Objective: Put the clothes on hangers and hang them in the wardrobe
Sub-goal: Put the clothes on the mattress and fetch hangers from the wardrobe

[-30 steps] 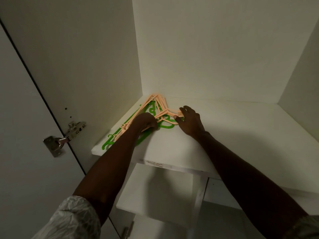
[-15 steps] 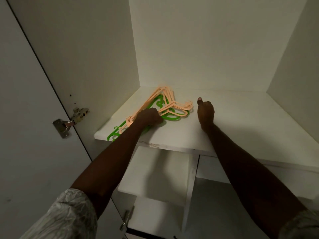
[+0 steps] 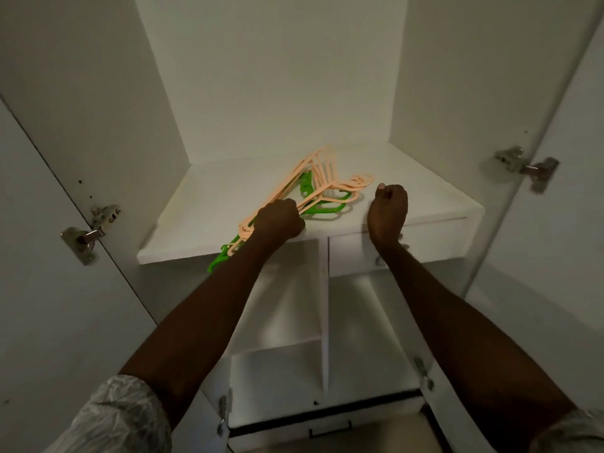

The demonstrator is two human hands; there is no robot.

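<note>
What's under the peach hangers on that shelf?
Green hangers lie beneath the peach hangers on the shelf; one green end pokes past the front edge. The left hand grips the bundle and hides its middle, so I cannot count them.

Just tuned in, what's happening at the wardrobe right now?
A person is reaching into an open wardrobe. The left hand grips a bundle of orange and green hangers lying on the white shelf, with the bundle's near end poking over the shelf's front edge. The right hand is curled into a loose fist beside the hanger hooks, holding nothing. No clothes are in view, and nothing is hung yet.
</note>
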